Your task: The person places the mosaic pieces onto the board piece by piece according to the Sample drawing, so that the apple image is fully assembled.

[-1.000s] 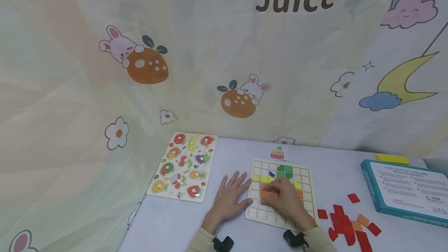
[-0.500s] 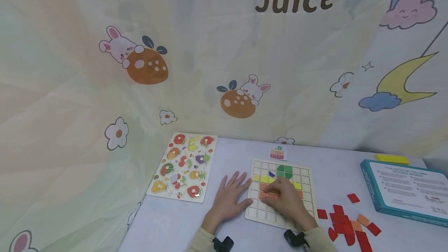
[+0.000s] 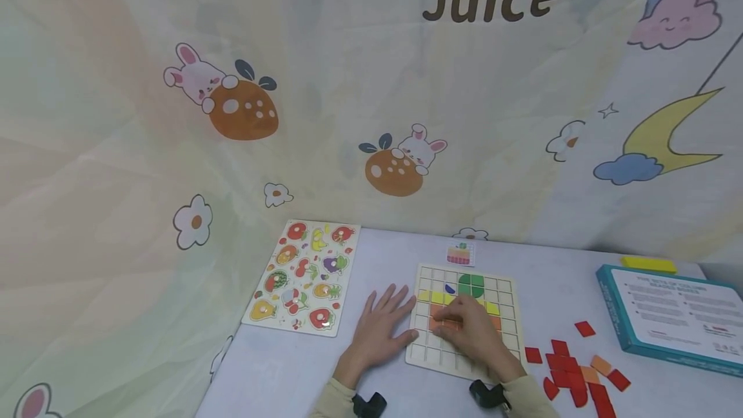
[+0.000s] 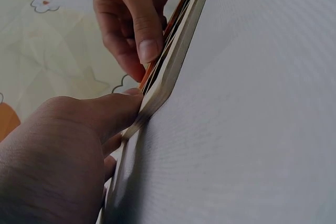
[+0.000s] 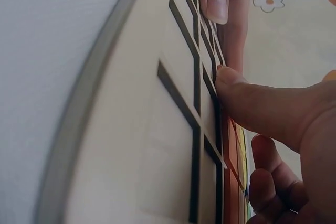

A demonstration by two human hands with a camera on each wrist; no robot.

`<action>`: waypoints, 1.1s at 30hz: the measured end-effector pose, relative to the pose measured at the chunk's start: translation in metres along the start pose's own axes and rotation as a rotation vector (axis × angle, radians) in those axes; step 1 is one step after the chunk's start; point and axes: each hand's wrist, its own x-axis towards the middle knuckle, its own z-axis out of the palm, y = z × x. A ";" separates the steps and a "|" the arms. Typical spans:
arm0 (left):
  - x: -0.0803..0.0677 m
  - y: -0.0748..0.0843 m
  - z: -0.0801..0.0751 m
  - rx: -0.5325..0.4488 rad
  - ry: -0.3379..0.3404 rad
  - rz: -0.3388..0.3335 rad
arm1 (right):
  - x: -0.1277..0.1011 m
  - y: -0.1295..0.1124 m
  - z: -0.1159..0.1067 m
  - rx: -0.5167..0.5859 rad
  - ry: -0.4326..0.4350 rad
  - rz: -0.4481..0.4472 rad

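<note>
1. Pale wooden grid board [image 3: 511, 340] holds yellow, orange and green tiles.
2. Loose tiles [image 3: 571, 373] at right are red and orange.
3. Box [image 3: 667, 353] is teal-edged.
4. Backdrop [image 3: 290, 82] shows bunnies, flowers, a rainbow.

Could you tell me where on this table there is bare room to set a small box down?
Bare tabletop lies between the fruit puzzle and the grid board, though the left hand fills its near part. Another patch lies between the board and the teal box. The near right is crowded with loose red and orange tiles.
</note>
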 end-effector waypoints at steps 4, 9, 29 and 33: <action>0.000 0.000 -0.001 0.008 0.009 0.007 | -0.002 0.001 -0.004 0.014 0.003 -0.012; 0.000 0.002 -0.001 -0.003 0.006 0.008 | -0.011 0.019 -0.024 -0.023 0.070 -0.054; -0.001 -0.001 0.003 -0.010 -0.002 -0.012 | -0.094 0.153 -0.161 -0.141 -0.128 0.330; 0.000 0.000 0.003 -0.018 -0.006 -0.015 | -0.098 0.163 -0.161 -0.113 -0.157 0.376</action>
